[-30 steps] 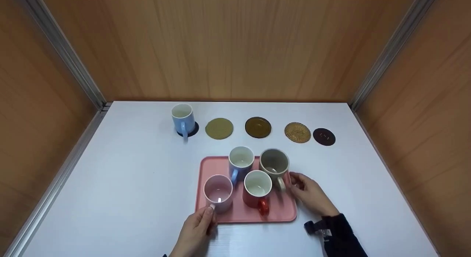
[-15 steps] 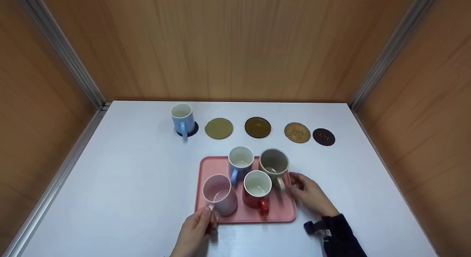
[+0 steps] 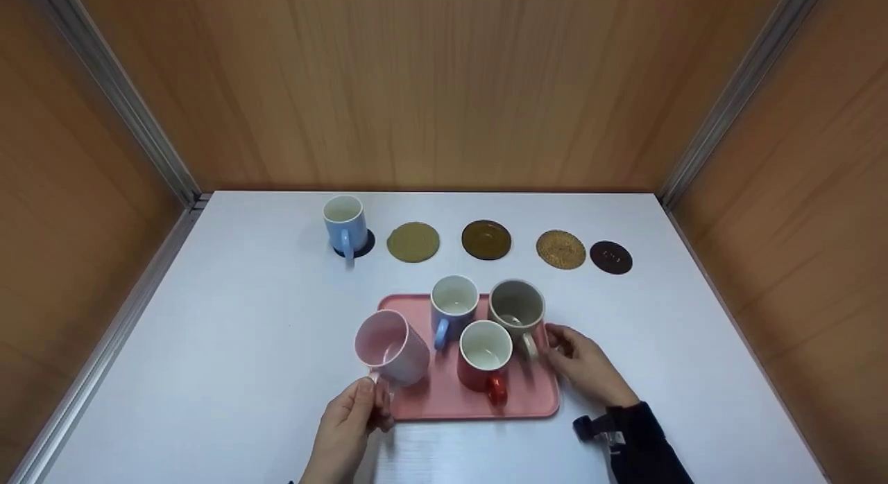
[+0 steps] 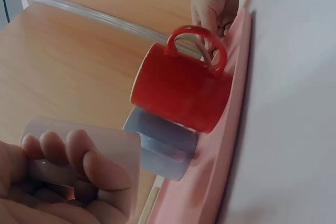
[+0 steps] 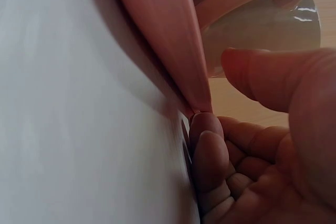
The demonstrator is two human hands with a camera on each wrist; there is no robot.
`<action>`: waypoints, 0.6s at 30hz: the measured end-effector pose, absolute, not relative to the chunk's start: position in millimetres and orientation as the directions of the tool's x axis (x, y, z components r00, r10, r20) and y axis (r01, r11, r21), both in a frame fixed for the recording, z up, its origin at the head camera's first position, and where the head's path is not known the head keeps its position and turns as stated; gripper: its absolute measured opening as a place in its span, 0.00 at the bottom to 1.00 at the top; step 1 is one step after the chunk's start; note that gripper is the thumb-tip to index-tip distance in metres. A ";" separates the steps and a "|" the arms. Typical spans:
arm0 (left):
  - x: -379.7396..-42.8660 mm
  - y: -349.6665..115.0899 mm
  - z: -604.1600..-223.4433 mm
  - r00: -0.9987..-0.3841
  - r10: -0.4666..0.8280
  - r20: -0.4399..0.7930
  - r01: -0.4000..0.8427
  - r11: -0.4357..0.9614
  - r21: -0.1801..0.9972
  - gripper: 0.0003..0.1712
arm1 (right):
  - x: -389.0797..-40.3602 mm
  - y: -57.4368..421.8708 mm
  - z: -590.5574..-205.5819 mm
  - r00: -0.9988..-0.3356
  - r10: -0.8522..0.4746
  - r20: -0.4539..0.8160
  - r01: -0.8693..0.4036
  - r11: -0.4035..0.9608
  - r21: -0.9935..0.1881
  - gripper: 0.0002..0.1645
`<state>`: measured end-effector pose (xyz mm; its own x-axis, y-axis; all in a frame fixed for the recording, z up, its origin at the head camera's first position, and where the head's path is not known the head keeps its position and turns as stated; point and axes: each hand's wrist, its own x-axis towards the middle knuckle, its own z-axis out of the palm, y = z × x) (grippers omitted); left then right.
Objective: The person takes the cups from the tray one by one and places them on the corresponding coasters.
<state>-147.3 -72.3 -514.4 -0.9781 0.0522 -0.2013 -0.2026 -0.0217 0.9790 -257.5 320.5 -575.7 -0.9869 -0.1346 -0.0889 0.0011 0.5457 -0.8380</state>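
My left hand (image 3: pixel 347 415) grips the pink mug (image 3: pixel 402 359) by its handle and holds it tilted, raised over the left side of the pink tray (image 3: pixel 444 401). In the left wrist view, curled fingers (image 4: pixel 79 150) cover much of this mug. On the tray stand a red mug (image 3: pixel 479 373), a blue mug (image 3: pixel 454 300) and a grey-beige mug (image 3: pixel 517 307). My right hand (image 3: pixel 590 366) holds the tray's right rim. Its curled fingertips (image 5: pixel 210 153) meet the rim in the right wrist view, and its thumb lies on the side of the beige mug.
Behind the tray, several round coasters lie in a row, among them a green one (image 3: pixel 413 242), a brown one (image 3: pixel 486 240) and a woven one (image 3: pixel 561 249). A light blue mug (image 3: pixel 345 224) stands on the leftmost, dark coaster. Wooden panels (image 3: pixel 444 89) enclose the white table (image 3: pixel 229 331).
My left hand has lifted the pink mug from the tray, moving it left and slightly away from me, and the mug now tilts. The right hand and the other mugs have stayed put.
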 end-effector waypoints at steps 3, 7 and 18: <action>-154.6 -76.7 -508.1 -0.985 0.023 -0.173 -0.173 -0.021 0.985 0.24 | -257.7 320.3 -575.7 -0.987 -0.138 -0.084 -0.005 0.545 -0.838 0.33; -180.1 -82.8 -499.9 -0.996 -0.005 -0.090 -0.089 -0.045 0.995 0.23 | -258.6 321.2 -575.6 -0.989 -0.131 -0.072 -0.012 0.548 -0.836 0.33; -322.0 -91.9 -485.7 -0.992 -0.127 0.004 0.003 0.010 1.000 0.25 | -257.1 319.7 -573.5 -0.987 -0.128 -0.093 0.007 0.553 -0.833 0.36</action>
